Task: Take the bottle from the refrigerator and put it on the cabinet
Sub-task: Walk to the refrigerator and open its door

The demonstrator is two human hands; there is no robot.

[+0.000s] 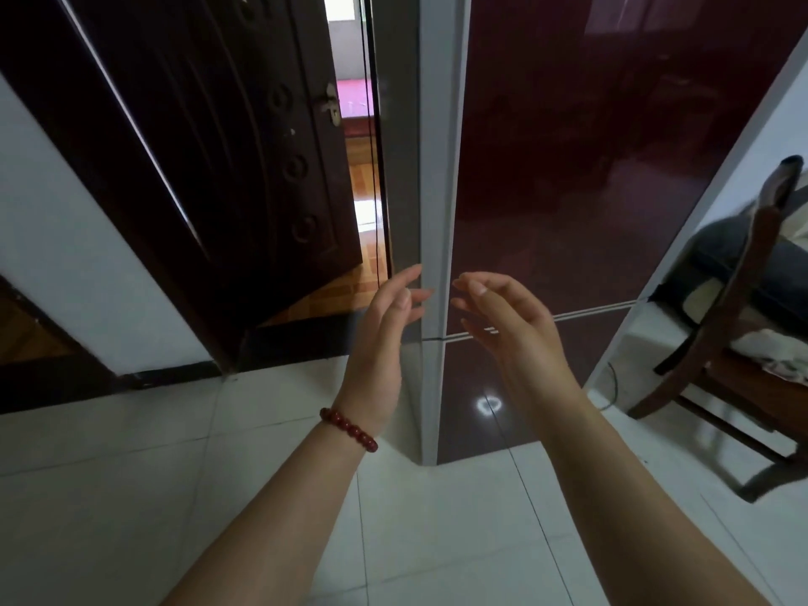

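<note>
A tall refrigerator [590,168] with glossy dark red doors and a grey edge stands straight ahead, its doors closed. No bottle and no cabinet are in view. My left hand [384,334], with a red bead bracelet on the wrist, is raised in front of the grey left edge of the refrigerator, fingers apart and holding nothing. My right hand [511,325] hovers just in front of the upper door near the seam between the upper and lower doors, fingers spread and empty.
A dark brown room door [245,137] stands ajar to the left of the refrigerator, showing a wooden floor beyond. A wooden chair [734,343] with clothes on it stands at the right. The floor [218,496] is white tile.
</note>
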